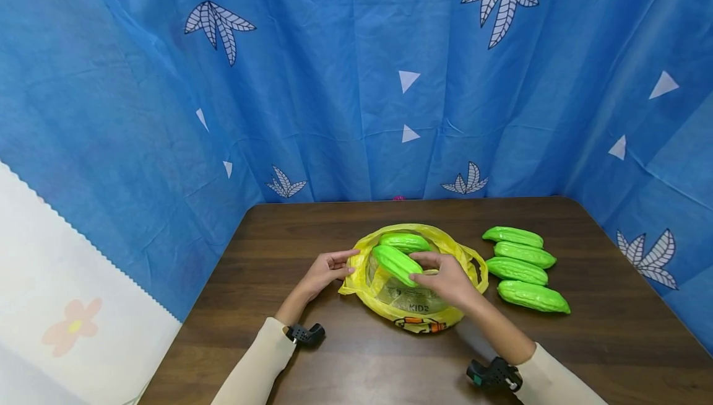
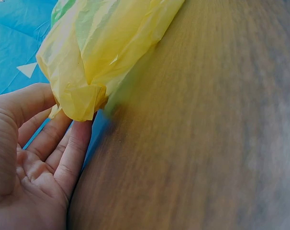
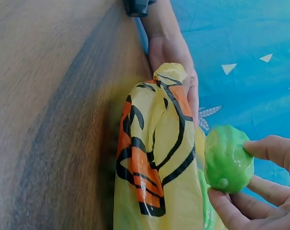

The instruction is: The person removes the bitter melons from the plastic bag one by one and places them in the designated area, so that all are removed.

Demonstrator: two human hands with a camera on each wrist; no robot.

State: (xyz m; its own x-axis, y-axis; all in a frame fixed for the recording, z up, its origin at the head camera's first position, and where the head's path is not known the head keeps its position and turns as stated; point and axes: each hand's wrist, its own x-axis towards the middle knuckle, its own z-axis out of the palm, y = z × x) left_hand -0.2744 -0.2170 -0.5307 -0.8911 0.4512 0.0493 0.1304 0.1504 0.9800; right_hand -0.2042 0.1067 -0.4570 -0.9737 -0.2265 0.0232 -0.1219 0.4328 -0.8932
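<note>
A yellow plastic bag (image 1: 370, 304) stands with its mouth spread wide on the table. My left hand (image 1: 323, 274) pinches its left edge between thumb and fingers; the left wrist view shows the crumpled yellow plastic (image 2: 83, 98) at the fingertips. Over the mouth, my right hand (image 1: 450, 278) grips a light green, ridged bitter gourd (image 1: 397, 264) by its near end. The right wrist view shows the blunt end of this gourd (image 3: 228, 158) between thumb and fingers, beside the bag's printed side (image 3: 154, 153). Another green gourd (image 1: 405, 242) lies inside the bag, partly covered by the held one.
Right of the bag, several more green gourds lie in a column, from the farthest one (image 1: 514, 236) to the nearest one (image 1: 533, 296). The brown wooden table (image 1: 278, 231) ends at a blue patterned curtain (image 1: 356, 114) behind and at both sides.
</note>
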